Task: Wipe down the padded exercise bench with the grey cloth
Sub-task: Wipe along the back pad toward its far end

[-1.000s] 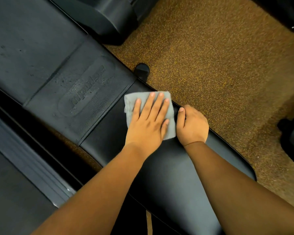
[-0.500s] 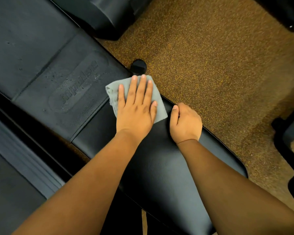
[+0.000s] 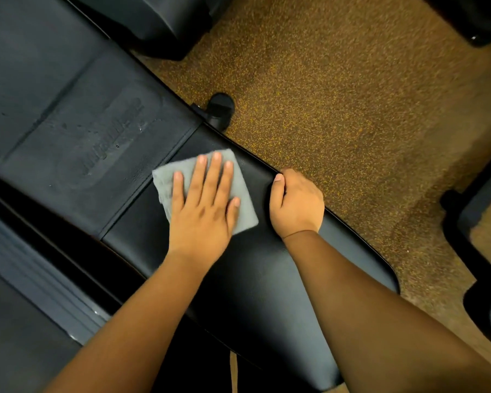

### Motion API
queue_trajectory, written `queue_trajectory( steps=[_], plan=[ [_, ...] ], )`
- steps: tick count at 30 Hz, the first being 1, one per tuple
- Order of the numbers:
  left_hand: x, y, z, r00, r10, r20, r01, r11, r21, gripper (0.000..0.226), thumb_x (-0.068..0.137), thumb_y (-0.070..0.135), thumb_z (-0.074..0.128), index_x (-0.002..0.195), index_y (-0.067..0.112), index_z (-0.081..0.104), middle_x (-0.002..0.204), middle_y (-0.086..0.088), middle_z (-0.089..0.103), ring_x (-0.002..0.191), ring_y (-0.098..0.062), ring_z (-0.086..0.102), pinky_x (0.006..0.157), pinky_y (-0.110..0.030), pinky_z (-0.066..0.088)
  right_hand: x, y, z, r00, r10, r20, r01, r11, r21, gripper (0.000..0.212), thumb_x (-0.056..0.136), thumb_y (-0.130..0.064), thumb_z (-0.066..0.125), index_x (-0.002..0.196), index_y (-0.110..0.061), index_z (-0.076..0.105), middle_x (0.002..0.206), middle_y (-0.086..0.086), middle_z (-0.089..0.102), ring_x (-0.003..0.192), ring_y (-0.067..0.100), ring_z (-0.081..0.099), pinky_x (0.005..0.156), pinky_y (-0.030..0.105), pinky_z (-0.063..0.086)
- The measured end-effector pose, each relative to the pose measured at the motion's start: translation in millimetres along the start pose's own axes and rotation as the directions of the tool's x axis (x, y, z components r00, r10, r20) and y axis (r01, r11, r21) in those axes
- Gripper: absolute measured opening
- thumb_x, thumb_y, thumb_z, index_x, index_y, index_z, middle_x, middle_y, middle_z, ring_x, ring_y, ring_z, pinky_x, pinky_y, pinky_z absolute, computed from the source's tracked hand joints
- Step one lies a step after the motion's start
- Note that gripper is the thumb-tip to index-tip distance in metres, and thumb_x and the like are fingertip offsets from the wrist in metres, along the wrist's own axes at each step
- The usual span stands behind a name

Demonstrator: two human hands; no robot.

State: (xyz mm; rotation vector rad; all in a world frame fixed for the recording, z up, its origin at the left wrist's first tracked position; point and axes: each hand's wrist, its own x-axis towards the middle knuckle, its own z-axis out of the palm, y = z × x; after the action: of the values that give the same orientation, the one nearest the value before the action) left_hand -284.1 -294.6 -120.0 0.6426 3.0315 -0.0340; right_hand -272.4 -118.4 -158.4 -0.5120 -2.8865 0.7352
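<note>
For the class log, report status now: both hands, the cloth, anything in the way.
Left hand flat, pressing grey cloth onto bench seat pad. Right hand grips the pad's far edge. Nothing blocking the pad.

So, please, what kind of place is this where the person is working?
Most likely a gym. The left hand presses a grey cloth flat on a black padded exercise bench, the floor is speckled rubber-like matting, and other dark padded equipment stands close by.
</note>
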Motion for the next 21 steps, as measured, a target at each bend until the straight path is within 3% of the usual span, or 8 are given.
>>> queue_trajectory(
  steps=[5,9,12,15,18,21],
  plan=[
    [50.5,-2.1,-6.6,1.000,-0.015,0.019,0.015,1.000,-0.017,0.060,0.104,0.040,0.018,0.155,0.012,0.005,0.163,-0.009,0.006,0.150,-0.027,0.001,0.119,-0.051,-0.003,-0.6,0.3,-0.5,1.000,0.002,0.004,-0.002,1.000,-0.008,0.030,0.096,-0.030,0.035,0.077,-0.015,0.051,0.069,0.004,0.054,0.061,0.028,0.049,0.060,0.032,0.024],
    [23.0,3.3,-3.4,0.999,-0.033,0.001,0.033,0.998,-0.049,0.060,0.104,0.040,0.023,0.155,0.012,0.008,0.162,-0.008,0.008,0.150,-0.025,0.003,0.119,-0.051,0.000,-0.2,-1.7,-1.4,1.000,-0.014,0.015,0.014,1.000,-0.021,0.030,0.096,-0.039,0.035,0.075,-0.019,0.040,0.067,-0.001,0.044,0.061,0.029,0.048,0.060,0.032,0.024],
    [-22.0,6.6,3.5,0.986,-0.169,-0.010,0.168,0.983,-0.070,0.060,0.103,0.041,0.027,0.155,0.014,0.013,0.162,-0.006,0.010,0.150,-0.023,0.006,0.119,-0.052,0.006,0.0,-1.5,-1.8,1.000,-0.017,0.026,0.018,0.999,-0.033,0.039,0.095,-0.050,0.036,0.078,-0.016,0.047,0.069,-0.005,0.040,0.064,0.031,0.051,0.061,0.032,0.026],
    [-52.7,5.9,6.7,0.940,-0.340,0.000,0.338,0.935,-0.104,0.063,0.102,0.044,0.024,0.155,0.015,0.010,0.162,-0.007,0.009,0.150,-0.022,0.004,0.120,-0.051,0.003,-0.2,-2.1,-2.1,0.999,-0.017,0.028,0.019,0.997,-0.069,0.054,0.091,-0.060,0.037,0.091,-0.011,0.060,0.074,0.006,0.058,0.071,0.036,0.057,0.061,0.035,0.033],
    [-59.3,-3.5,4.6,0.887,-0.462,-0.010,0.459,0.882,-0.109,0.063,0.102,0.044,0.024,0.155,0.014,0.009,0.162,-0.007,0.007,0.149,-0.023,0.003,0.120,-0.050,0.000,-0.3,-3.2,-2.9,0.998,-0.033,0.044,0.037,0.995,-0.093,0.061,0.089,-0.066,0.039,0.096,-0.011,0.061,0.082,0.010,0.063,0.076,0.037,0.059,0.063,0.035,0.036],
    [-54.3,-20.3,0.5,0.842,-0.540,-0.013,0.533,0.834,-0.144,0.062,0.103,0.044,0.024,0.155,0.015,0.004,0.163,-0.007,0.002,0.149,-0.023,-0.002,0.120,-0.050,-0.001,0.2,-4.8,-4.4,0.993,-0.038,0.108,0.050,0.992,-0.115,0.070,0.089,-0.070,0.033,0.116,-0.013,0.061,0.097,0.010,0.066,0.090,0.037,0.061,0.073,0.041,0.045]
  ],
)
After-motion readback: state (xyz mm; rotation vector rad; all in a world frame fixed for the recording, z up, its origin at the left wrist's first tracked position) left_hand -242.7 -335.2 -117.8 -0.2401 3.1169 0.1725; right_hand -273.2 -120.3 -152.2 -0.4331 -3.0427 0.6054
